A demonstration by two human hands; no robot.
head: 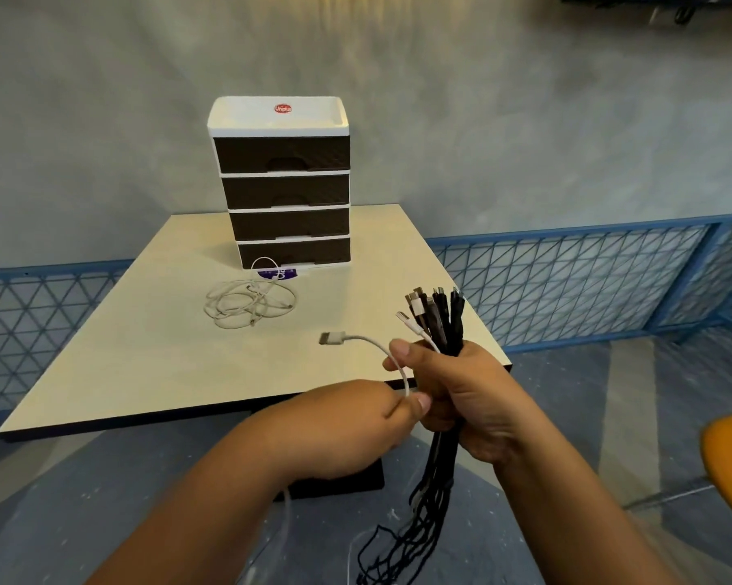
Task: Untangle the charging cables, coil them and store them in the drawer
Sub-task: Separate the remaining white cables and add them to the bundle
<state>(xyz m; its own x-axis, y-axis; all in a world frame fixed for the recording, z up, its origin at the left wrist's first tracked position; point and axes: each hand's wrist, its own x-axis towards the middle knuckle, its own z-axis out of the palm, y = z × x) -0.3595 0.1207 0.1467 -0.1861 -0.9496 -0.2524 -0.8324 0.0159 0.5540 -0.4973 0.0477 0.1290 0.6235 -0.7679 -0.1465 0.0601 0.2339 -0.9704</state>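
The task is judged to be at an early stage: a bundle (440,327) of mostly black cables is held tight in the right hand (473,399) above the near worktop (144,365) edge, while one white cable (372,344) is pinched by the left hand (355,420), apparently to be pulled out. Only a loose white coil (248,304) is laid before the drawers (286,196), which are all shut, so nothing is stored yet.

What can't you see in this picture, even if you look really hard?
- What is inside the drawers: all four fronts are shut, head view.
- How many cables are in the bundle: the right hand covers its middle.
- The bundle's loose ends: cut off by the bottom edge.
- The purple sticker: too small to read.
- The left hand fingers: hidden behind its back.
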